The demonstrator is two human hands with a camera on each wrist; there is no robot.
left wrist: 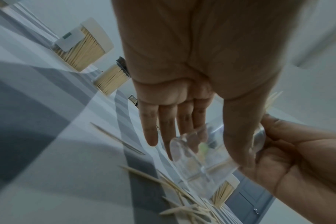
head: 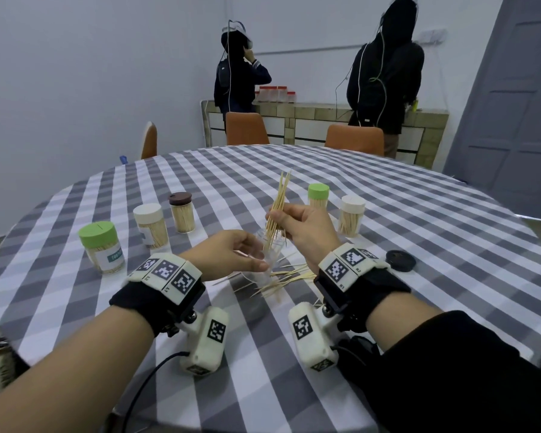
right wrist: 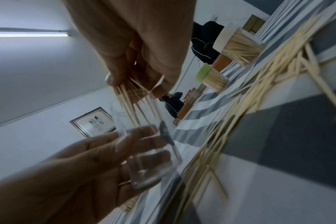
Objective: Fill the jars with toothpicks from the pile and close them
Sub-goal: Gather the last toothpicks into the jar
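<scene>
Two hands meet over a grey-and-white checked tablecloth [head: 388, 214]. The right hand [head: 306, 228] pinches a bundle of toothpicks [head: 278, 204] between thumb and fingers, the sticks standing nearly upright with their lower points dipping into the mouth of a clear open jar [head: 270, 254]. The left hand [head: 228, 257] grips that jar from its left side, thumb on the near wall and fingers wrapped behind it; in the right wrist view the fingers [right wrist: 144, 142] show through the clear wall. Just below and to the right of the held jar lies the loose pile of toothpicks [head: 281, 279], scattered on the cloth. A dark round lid [head: 400, 260] rests flat to the right of the right wrist, apart from the pile. To the left of the grip stand three filled, capped jars: a green-lidded jar [head: 102, 246] nearest, a white-lidded jar [head: 151, 225] behind it, and a brown-lidded jar [head: 182, 216] furthest along. Beyond the right hand stand a second green-lidded jar [head: 318, 195] and a second white-lidded jar [head: 352, 215], both full and capped.
</scene>
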